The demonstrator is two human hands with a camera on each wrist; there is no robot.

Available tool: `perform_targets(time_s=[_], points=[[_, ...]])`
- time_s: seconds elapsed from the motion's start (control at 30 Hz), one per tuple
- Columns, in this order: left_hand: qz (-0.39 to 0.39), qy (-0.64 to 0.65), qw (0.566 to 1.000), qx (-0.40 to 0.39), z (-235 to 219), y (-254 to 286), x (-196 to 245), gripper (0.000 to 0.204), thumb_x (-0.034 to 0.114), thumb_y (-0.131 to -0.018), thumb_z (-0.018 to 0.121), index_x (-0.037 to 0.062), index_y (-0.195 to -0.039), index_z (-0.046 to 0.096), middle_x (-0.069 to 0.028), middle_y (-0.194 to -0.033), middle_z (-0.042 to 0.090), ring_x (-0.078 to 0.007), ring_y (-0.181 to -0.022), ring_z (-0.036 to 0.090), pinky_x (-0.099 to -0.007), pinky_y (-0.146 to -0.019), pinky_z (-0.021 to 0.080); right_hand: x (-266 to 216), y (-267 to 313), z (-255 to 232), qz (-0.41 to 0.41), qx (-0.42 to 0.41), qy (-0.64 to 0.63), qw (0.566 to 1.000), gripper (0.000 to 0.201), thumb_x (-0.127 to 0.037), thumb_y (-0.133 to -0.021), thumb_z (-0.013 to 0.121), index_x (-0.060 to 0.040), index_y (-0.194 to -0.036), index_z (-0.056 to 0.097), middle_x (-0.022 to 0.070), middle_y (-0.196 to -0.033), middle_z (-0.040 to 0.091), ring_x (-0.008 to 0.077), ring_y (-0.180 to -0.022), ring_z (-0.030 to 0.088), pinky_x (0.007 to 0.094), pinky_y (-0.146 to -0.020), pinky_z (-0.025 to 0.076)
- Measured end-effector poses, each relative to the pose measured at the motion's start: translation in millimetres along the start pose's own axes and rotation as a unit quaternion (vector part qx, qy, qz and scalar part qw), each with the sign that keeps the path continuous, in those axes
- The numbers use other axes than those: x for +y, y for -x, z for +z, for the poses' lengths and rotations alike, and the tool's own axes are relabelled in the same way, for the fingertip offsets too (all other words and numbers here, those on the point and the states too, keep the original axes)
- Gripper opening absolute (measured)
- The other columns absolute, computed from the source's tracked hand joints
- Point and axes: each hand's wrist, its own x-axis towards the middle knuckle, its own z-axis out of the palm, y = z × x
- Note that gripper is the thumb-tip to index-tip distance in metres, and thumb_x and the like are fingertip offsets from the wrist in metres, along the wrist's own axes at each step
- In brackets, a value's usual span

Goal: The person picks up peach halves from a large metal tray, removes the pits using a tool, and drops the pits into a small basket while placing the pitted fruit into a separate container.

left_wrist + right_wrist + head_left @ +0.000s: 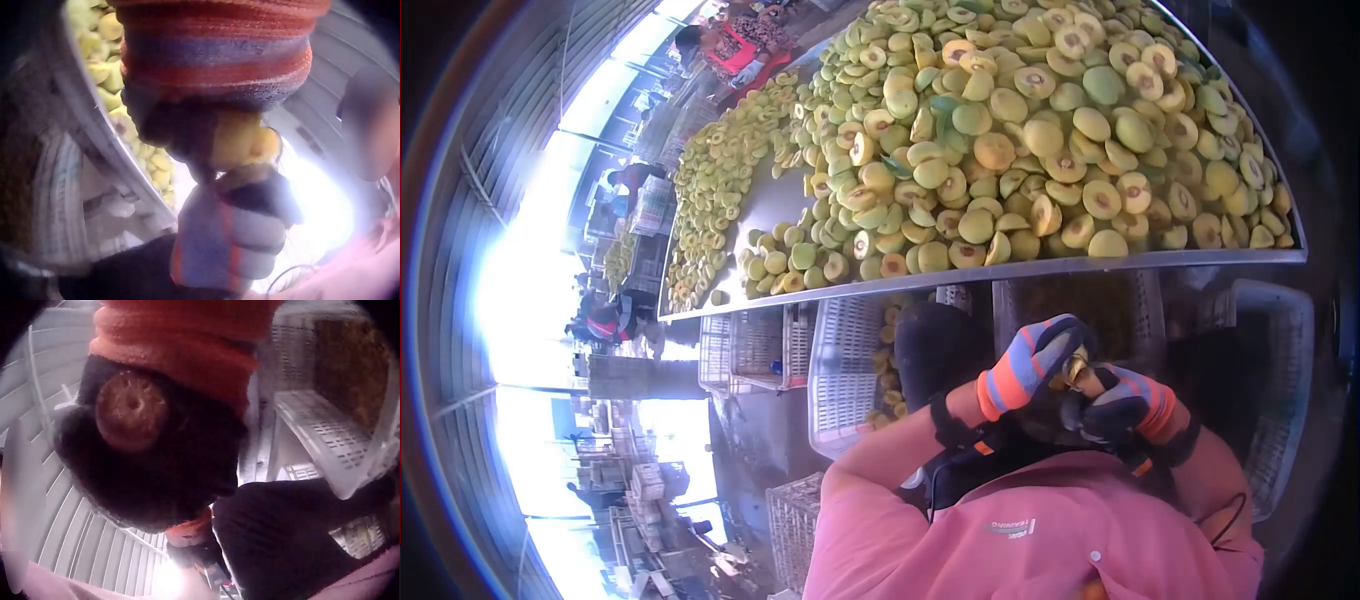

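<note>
Both gloved hands close together, low in front of the pink shirt (1020,530), near side of the metal-edged table (990,272). Left hand (1030,366): fingers curled, grips a yellow fruit piece (240,140). Right hand (1122,402): fingers curled too, grips a round brown piece (131,411), blunt end showing, with a small hollow in the middle; what it is, can't tell.

Key relation: fruit piece sits between the hands, at the left hand's fingers, just right of that hand. Right hand is right of the fruit and a bit nearer the body; its fingers come right up to the fruit, touching or just beside, can't tell which. Left hand is the closer one, already on it. Fruit's orange-toned end is bare of the glove; its long axis is too blurred to call. Brown piece's long axis hidden, only the end shows.

Far side: heap of halved fruit (1090,130) on the table, well apart from the hands. White crate (836,375) with more fruit, left of the hands, near the table edge.
</note>
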Motion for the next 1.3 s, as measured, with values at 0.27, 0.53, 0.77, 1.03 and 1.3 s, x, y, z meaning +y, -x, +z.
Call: perform_targets(time_s=[0.27, 0.53, 0.77, 1.03, 1.3], points=[[0.029, -0.278, 0.851, 0.445, -90.2, 39.4, 48.4, 0.022, 0.015, -0.097, 0.057, -0.0001, -0.111, 0.064, -0.0163, -0.101, 0.068, -0.0249, -0.092, 0.065, -0.0356, -0.082, 0.051, 31.6, -45.2, -76.1, -0.089, 0.220, -0.298, 0.924, 0.041, -0.043, -0.106, 0.038, -0.0111, -0.099, 0.063, -0.0064, -0.060, 0.041, 0.0095, -0.051, 0.043, 0.0250, -0.045, 0.036], [-0.059, -0.669, 0.641, 0.372, -199.0, 27.6, 49.0, 0.051, 0.036, -0.085, 0.072, 0.0055, -0.125, 0.062, -0.0186, -0.118, 0.065, -0.0344, -0.113, 0.061, -0.0411, -0.095, 0.048, 24.5, -55.8, -80.0, -0.160, 0.255, -0.251, 0.920, 0.030, -0.035, -0.105, 0.044, -0.0106, -0.113, 0.059, -0.0055, -0.070, 0.046, 0.0094, -0.052, 0.043, 0.0243, -0.046, 0.036], [0.112, -0.684, 0.653, 0.305, -218.2, -137.1, 75.4, 0.059, 0.038, -0.085, 0.069, 0.0062, -0.133, 0.054, -0.0173, -0.131, 0.057, -0.0349, -0.114, 0.060, -0.0437, -0.093, 0.049, 23.9, -55.8, -83.3, -0.167, 0.226, -0.232, 0.931, 0.025, -0.028, -0.100, 0.057, -0.0103, -0.116, 0.061, -0.0034, -0.077, 0.055, 0.0084, -0.059, 0.051, 0.0230, -0.052, 0.043], [0.021, -0.691, 0.699, 0.183, -146.7, -140.5, 57.6, 0.042, 0.033, -0.084, 0.070, 0.0058, -0.114, 0.059, -0.0151, -0.115, 0.062, -0.0360, -0.099, 0.064, -0.0438, -0.086, 0.050, 9.0, -49.6, -52.2, -0.119, 0.331, -0.106, 0.930, 0.021, -0.030, -0.096, 0.064, -0.0087, -0.099, 0.067, -0.0011, -0.067, 0.054, 0.0106, -0.052, 0.052, 0.0258, -0.048, 0.044], [-0.030, -0.035, 0.978, 0.203, -91.1, -101.9, 38.7, 0.031, 0.033, -0.096, 0.058, 0.0077, -0.114, 0.056, -0.0081, -0.092, 0.061, -0.0196, -0.053, 0.058, -0.0271, -0.043, 0.044, 7.1, -51.6, -39.6, -0.180, 0.376, 0.014, 0.909, 0.026, -0.035, -0.093, 0.067, -0.0097, -0.088, 0.064, -0.0005, -0.063, 0.056, 0.0123, -0.047, 0.054, 0.0276, -0.041, 0.041]])
